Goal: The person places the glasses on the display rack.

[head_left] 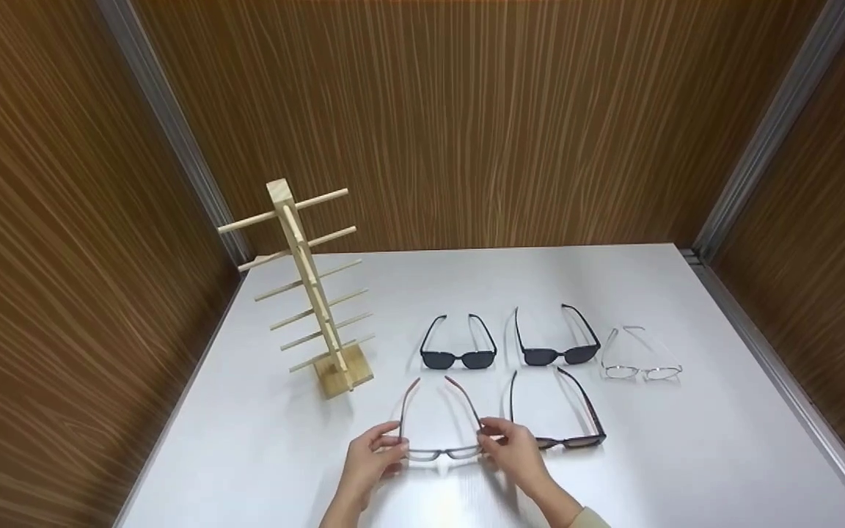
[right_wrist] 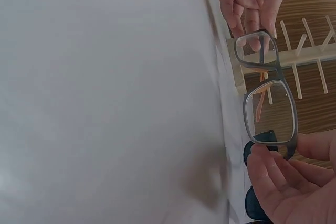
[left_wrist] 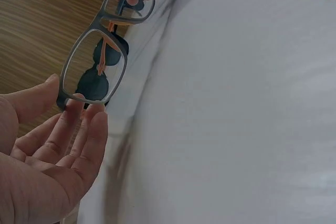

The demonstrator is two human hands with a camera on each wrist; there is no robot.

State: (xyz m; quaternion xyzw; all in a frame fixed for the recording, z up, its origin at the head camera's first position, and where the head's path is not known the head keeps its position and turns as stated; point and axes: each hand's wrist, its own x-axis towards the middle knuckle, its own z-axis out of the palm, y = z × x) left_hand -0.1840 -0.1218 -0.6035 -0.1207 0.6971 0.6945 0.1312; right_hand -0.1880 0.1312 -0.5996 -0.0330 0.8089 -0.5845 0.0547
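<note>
Clear-lensed eyeglasses (head_left: pixel 442 453) with a dark grey frame and reddish temple tips are held between both hands near the front of the table. My left hand (head_left: pixel 371 458) pinches the left hinge corner between thumb and fingers. At the opposite corner, my right hand (head_left: pixel 514 451) pinches the frame the same way. The temples are unfolded and point away from me. Both wrist views show the grey frame (left_wrist: pixel 97 24) with its lenses upright between the two hands. Just right of my right hand lie dark-framed sunglasses (head_left: pixel 591 411), partly hidden by that hand.
A wooden display rack (head_left: pixel 309 279) with several pegs stands at the left, its pegs bare. Behind the hands lie black sunglasses (head_left: pixel 458 359) and a second black pair (head_left: pixel 560 356). Thin-framed clear glasses (head_left: pixel 641 372) lie farther right. Wood-grain panels (head_left: pixel 496 125) enclose the white table (head_left: pixel 686 469).
</note>
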